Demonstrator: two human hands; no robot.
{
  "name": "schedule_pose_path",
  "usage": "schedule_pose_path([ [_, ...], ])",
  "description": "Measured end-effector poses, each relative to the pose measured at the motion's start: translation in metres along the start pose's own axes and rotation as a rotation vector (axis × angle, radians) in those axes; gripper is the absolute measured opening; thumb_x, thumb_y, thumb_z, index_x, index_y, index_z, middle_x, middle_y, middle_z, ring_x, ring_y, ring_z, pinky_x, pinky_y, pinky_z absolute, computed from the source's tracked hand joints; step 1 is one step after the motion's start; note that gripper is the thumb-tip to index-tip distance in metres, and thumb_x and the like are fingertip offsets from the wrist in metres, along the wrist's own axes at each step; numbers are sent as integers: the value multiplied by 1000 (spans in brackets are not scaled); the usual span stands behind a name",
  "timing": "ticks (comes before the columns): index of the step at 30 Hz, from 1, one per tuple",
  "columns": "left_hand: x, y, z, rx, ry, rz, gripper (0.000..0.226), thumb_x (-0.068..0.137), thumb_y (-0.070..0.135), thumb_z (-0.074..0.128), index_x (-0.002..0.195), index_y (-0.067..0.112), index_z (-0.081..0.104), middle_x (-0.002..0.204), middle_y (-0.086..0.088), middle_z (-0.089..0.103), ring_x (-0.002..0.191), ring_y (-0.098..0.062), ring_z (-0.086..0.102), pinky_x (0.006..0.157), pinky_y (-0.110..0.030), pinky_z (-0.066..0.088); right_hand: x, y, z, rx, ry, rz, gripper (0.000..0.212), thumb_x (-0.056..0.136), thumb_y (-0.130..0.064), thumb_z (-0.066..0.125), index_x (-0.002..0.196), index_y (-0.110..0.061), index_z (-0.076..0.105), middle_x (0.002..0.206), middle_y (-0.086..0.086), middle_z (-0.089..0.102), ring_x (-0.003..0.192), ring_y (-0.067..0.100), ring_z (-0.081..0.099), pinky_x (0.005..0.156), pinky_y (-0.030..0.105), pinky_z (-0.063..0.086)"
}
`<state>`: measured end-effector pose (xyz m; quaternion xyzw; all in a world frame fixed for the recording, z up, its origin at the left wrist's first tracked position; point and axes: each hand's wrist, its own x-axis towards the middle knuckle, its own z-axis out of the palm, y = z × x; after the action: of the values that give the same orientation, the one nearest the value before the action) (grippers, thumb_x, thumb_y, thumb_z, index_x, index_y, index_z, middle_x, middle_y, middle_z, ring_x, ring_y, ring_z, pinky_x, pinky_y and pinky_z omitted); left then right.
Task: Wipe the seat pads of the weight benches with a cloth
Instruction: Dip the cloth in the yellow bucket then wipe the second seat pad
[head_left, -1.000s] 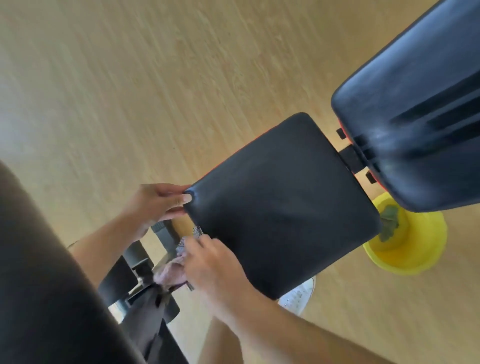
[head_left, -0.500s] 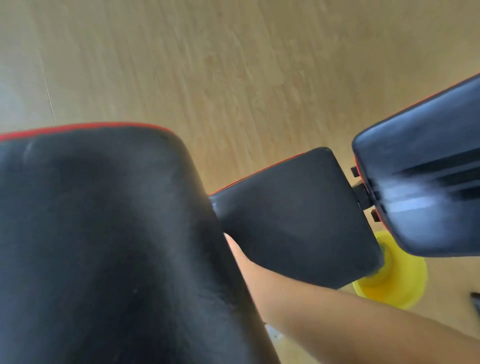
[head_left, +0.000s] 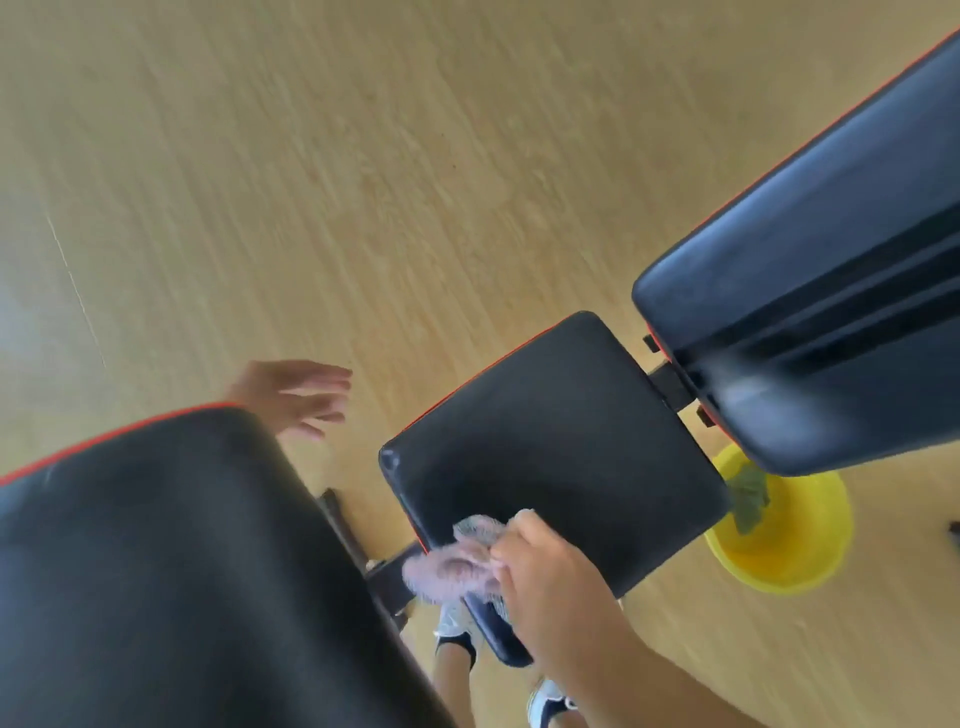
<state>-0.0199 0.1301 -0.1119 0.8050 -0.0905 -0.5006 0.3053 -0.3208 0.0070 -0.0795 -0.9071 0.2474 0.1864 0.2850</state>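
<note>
Head view: cloth (head_left: 457, 564) in right hand (head_left: 550, 582) on seat pad (head_left: 550, 447).

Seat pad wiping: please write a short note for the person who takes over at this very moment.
Right hand: closed on the cloth, pressing it at the near corner of the small seat pad.
Left hand: open, in the air over the floor, touching nothing.
Things: the back pad stands beyond the seat pad; another bench pad is at near left; a yellow basin with a green rag sits on the floor.
Done: cannot tell which pads are already wiped.
Left: finish this seat pad, then the other seat pads.
</note>
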Motion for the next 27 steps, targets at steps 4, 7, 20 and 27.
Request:
schedule_pose_path([
  [4, -24, 95, -71, 242, 85, 163, 28, 91, 8, 72, 118, 15, 76, 111, -10, 81, 86, -21, 80, 60, -23, 62, 24, 4, -61, 372, 349, 216, 12, 90, -14, 65, 79, -12, 67, 85, -4, 48, 66, 14, 56, 63, 28, 49],
  [7, -45, 164, -90, 523, 3, 209, 21, 85, 23, 80, 105, 30, 80, 102, 4, 84, 82, -17, 82, 55, -30, 63, 20, 10, -89, 577, 507, 306, 5, 85, -13, 71, 81, -15, 71, 84, -9, 52, 71, 7, 58, 66, 12, 45],
  [20, -151, 363, 249, 805, -207, 613, 15, 82, 36, 82, 95, 42, 79, 88, 29, 78, 80, 5, 70, 70, -19, 50, -167, 151, -193, 769, 1090, 704, 4, 80, -11, 76, 78, -13, 73, 76, -6, 56, 67, 5, 48, 66, 7, 33],
  [27, -225, 359, 470, 947, -487, 654, 13, 84, 34, 81, 95, 41, 77, 89, 24, 78, 82, 3, 73, 68, -14, 52, -345, 256, -154, 866, 1265, 1117, 3, 84, -15, 70, 81, -14, 71, 84, -2, 57, 71, 6, 52, 63, 11, 33],
])
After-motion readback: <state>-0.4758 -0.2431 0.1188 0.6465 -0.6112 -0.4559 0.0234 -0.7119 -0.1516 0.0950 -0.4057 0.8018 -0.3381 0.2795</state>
